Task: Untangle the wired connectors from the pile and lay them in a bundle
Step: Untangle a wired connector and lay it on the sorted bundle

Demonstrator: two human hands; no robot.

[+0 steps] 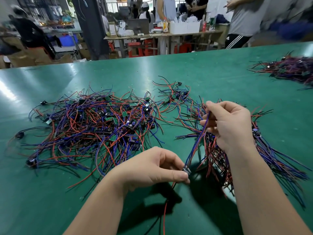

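Table (50,200): green surface that everything rests on.
Pile (94,126): a wide tangle of red, blue and black wires with small green boards and black plugs, spread over the left and middle of the table, well apart from both hands.
Small cluster (176,95): a few more tangled wires behind the pile's right edge.
Left hand (152,167): raised above the near table edge of the pile, thumb and forefinger pinching a connector, the other fingers curled under.
Connector (186,170): a small dark piece sitting right at the left fingertips, held off the table.
Loose tails (164,216): a red and a black wire hanging down from the connector below the left hand.
Blue wire (196,141): runs taut and slanting from the connector up to the right hand, clear of the pile.
Right hand (232,126): held higher and farther back, fingertips nipping the upper end of the blue wire; the remaining fingers are bent in loosely.
Bundle (216,158): wires lying roughly side by side on the table beneath the right hand and forearm, ends fanning toward the near right.
Far heap (291,70): another blurred mass of wires at the table's far right corner.
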